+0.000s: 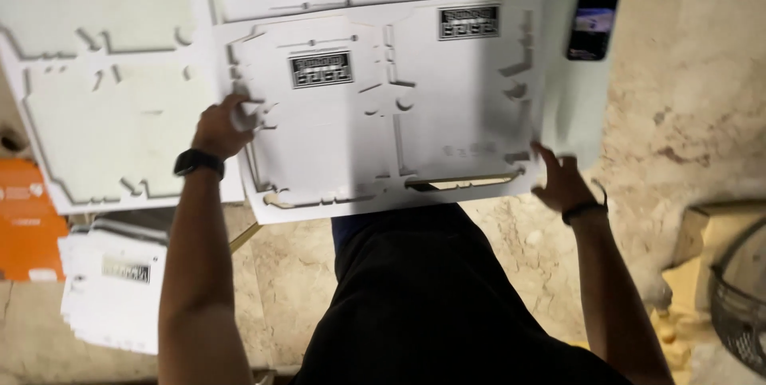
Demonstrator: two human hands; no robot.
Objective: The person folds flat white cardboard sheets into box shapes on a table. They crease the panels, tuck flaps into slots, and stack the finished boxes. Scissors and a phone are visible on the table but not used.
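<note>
A large white die-cut cardboard sheet point(447, 106) with two box blanks and dark printed panels lies in front of me, on top of other sheets. My left hand point(223, 126), with a black watch on its wrist, grips a white scrap piece at the sheet's left edge. My right hand point(562, 181), wearing a dark wristband, rests with spread fingers on the sheet's lower right corner.
A black phone point(595, 14) lies at the upper right. A punched-out white sheet point(104, 114) lies to the left. A stack of white box blanks point(112, 289) sits at lower left beside orange cardboard point(24, 217). A wire basket point(738, 305) stands at the right on the marble floor.
</note>
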